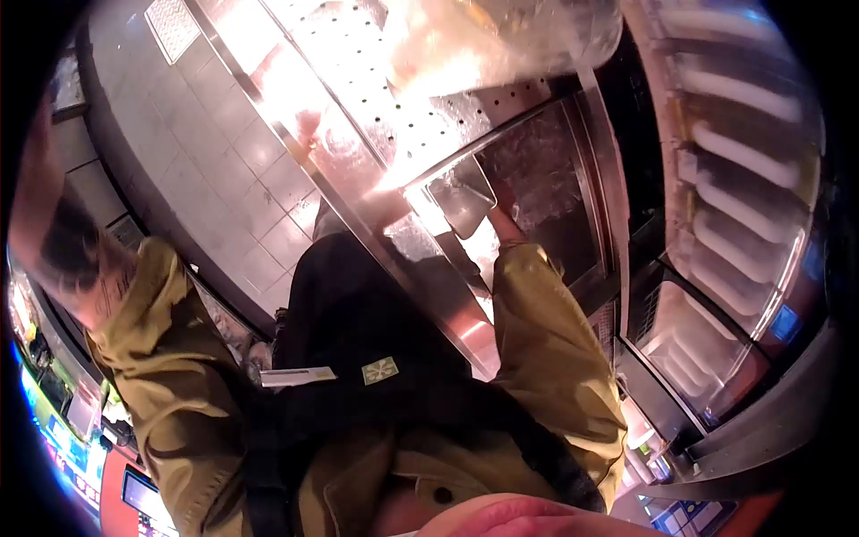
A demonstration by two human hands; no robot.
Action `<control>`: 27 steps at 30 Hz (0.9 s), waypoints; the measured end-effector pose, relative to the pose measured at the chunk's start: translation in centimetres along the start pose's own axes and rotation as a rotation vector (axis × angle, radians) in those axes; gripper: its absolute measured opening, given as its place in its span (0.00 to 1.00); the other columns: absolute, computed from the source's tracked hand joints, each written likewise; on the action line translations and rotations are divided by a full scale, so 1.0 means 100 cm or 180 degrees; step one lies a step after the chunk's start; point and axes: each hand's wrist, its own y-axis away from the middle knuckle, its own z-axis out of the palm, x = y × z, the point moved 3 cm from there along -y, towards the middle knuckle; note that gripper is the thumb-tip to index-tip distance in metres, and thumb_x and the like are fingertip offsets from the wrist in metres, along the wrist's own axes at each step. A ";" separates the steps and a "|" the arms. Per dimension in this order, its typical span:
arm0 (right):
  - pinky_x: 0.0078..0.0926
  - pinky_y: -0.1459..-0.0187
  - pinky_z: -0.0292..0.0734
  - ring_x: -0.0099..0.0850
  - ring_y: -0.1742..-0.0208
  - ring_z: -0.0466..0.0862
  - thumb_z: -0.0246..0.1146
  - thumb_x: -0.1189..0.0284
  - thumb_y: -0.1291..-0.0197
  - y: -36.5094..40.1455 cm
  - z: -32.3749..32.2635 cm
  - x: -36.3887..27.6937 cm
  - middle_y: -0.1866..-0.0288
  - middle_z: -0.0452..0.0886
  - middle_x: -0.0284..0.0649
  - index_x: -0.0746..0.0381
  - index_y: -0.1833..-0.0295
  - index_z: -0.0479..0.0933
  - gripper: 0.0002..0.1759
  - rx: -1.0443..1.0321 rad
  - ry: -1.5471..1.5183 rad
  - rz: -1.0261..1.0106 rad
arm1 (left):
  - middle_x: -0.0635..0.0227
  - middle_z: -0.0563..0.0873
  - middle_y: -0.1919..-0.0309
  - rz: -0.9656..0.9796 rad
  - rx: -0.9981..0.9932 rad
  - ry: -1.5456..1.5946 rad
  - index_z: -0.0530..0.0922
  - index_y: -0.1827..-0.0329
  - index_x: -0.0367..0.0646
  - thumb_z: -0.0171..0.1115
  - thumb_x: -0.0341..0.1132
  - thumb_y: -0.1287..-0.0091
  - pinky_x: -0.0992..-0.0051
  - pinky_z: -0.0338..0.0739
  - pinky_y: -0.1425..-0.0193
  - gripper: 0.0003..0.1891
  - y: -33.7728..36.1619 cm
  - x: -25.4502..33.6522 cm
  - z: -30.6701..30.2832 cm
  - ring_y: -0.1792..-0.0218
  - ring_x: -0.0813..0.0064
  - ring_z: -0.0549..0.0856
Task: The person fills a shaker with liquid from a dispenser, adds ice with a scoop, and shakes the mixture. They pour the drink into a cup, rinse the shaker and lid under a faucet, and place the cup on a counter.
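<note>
My right arm, in an olive sleeve (546, 304), reaches forward over a steel fryer-like station. At its end my right hand (506, 222) is at the side of a small square-edged metal pan (461, 199), which is tilted; the pan covers most of my fingers, and the hand seems to grip it. My left forearm (76, 251), tattooed below a rolled olive sleeve, stretches up the far left side, blurred, and the hand lies beyond the dark rim of the view.
A perforated steel tray (420, 125) lies ahead, with a large clear container (537, 45) over its far part. Light strips show behind a curved glass panel (743, 170) on the right. Grey floor tiles (233, 161) run along the left of the steel counter edge (295, 152).
</note>
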 end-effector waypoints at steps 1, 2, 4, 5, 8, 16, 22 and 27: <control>0.32 0.68 0.75 0.36 0.72 0.83 0.67 0.63 0.48 -0.007 0.002 0.000 0.71 0.84 0.44 0.63 0.58 0.81 0.17 0.0047 -0.0036 -0.0065 | 0.57 0.73 0.53 0.0779 0.0202 -0.0228 0.66 0.38 0.36 0.41 0.40 0.25 0.80 0.60 0.63 0.20 0.016 0.018 -0.019 0.65 0.79 0.65; 0.32 0.68 0.75 0.36 0.72 0.83 0.67 0.63 0.48 -0.015 0.002 -0.001 0.71 0.84 0.44 0.63 0.58 0.81 0.16 0.0095 -0.0071 -0.0148 | 0.57 0.73 0.53 0.2936 0.0906 -0.0902 0.66 0.37 0.36 0.40 0.40 0.24 0.81 0.59 0.64 0.20 0.035 0.041 -0.034 0.66 0.79 0.64; 0.32 0.69 0.75 0.36 0.72 0.83 0.67 0.63 0.48 -0.021 -0.014 -0.003 0.71 0.84 0.44 0.63 0.58 0.81 0.16 0.0236 -0.0249 -0.0376 | 0.60 0.85 0.66 0.1041 0.0135 -0.1144 0.75 0.42 0.37 0.38 0.36 0.22 0.89 0.70 0.87 0.19 0.094 0.033 -0.054 0.88 0.86 0.72; 0.32 0.69 0.75 0.36 0.72 0.83 0.67 0.63 0.48 -0.022 -0.024 -0.002 0.71 0.84 0.44 0.64 0.58 0.81 0.16 0.0315 -0.0366 -0.0527 | 0.62 0.85 0.60 -0.0809 0.0501 -0.0334 0.75 0.42 0.39 0.56 0.35 0.34 0.80 0.72 0.66 0.18 0.135 0.032 -0.062 0.70 0.78 0.76; 0.32 0.69 0.75 0.36 0.72 0.83 0.67 0.64 0.48 -0.009 -0.068 0.016 0.71 0.84 0.44 0.64 0.59 0.81 0.16 0.0602 -0.0829 -0.0983 | 0.55 0.81 0.48 -0.2304 0.1041 -0.0496 0.71 0.38 0.38 0.79 0.34 0.53 0.67 0.71 0.36 0.37 0.137 0.068 -0.016 0.44 0.63 0.79; 0.28 0.63 0.77 0.34 0.69 0.83 0.64 0.70 0.47 0.145 -0.248 0.064 0.67 0.85 0.46 0.62 0.52 0.80 0.15 0.0681 -0.1773 -0.1144 | 0.61 0.74 0.40 -0.1824 0.0612 0.0825 0.63 0.32 0.38 0.81 0.33 0.62 0.66 0.70 0.36 0.50 0.094 0.096 0.048 0.40 0.68 0.74; 0.18 0.52 0.72 0.17 0.54 0.78 0.63 0.76 0.41 0.235 -0.380 0.034 0.55 0.84 0.33 0.68 0.47 0.78 0.16 -0.0041 -0.2823 -0.1453 | 0.62 0.74 0.41 -0.2118 0.0011 0.0520 0.66 0.33 0.39 0.82 0.33 0.63 0.66 0.72 0.38 0.49 0.086 0.082 0.041 0.42 0.65 0.74; 0.16 0.63 0.63 0.14 0.65 0.70 0.63 0.70 0.39 0.236 -0.447 -0.015 0.65 0.75 0.25 0.65 0.49 0.79 0.15 0.0083 -0.2393 -0.1602 | 0.62 0.74 0.41 -0.1938 -0.0044 0.0474 0.65 0.32 0.41 0.82 0.32 0.62 0.66 0.73 0.39 0.49 0.082 0.080 0.047 0.42 0.65 0.74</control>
